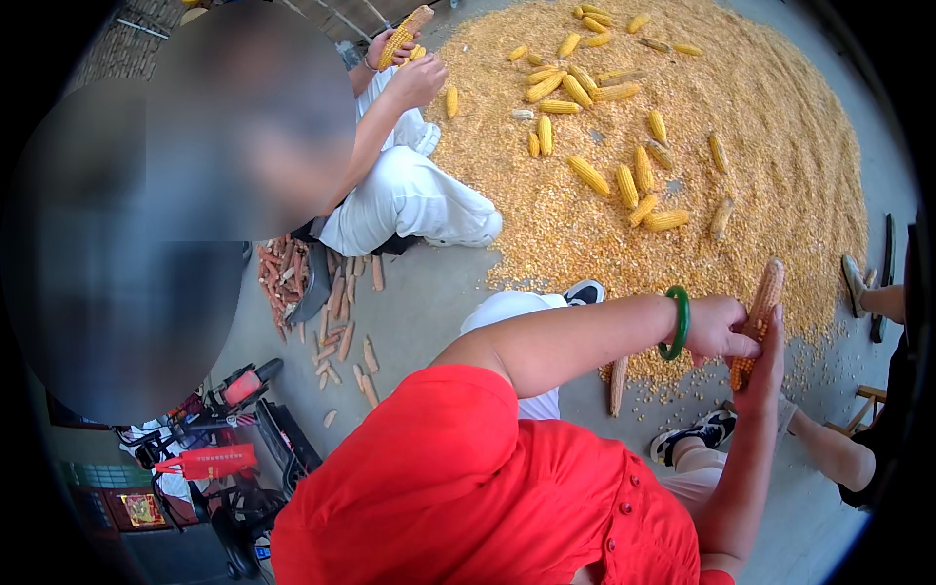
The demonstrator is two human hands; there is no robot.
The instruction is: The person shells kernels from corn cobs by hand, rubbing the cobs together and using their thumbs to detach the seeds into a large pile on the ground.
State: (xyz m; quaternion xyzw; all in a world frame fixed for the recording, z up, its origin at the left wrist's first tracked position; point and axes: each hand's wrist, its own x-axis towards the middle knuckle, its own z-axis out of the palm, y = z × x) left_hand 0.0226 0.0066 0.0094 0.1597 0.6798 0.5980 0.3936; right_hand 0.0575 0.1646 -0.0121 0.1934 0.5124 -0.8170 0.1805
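Note:
My right hand (760, 373) is closed around the lower part of a corn cob (765, 292), which stands roughly upright in the picture. Its upper part is bare of kernels; some yellow kernels remain low down. My left hand (720, 329), below a green bangle (678, 322) on that wrist, presses its fingers and thumb against the cob's lower part. Beyond both hands spreads a wide heap of loose corn kernels (790, 183). Several yellow ears of corn (589, 175) lie on it. A bare cob (619, 387) rests on the floor by the heap's near edge.
At the upper left a seated person's hands (417, 80) hold a partly stripped ear (398, 44). Stripped cobs (345, 340) lie on the floor beside a full container (311, 285). A scooter or bike (256, 439) stands at lower left. Another person's legs (833, 446) are at the right.

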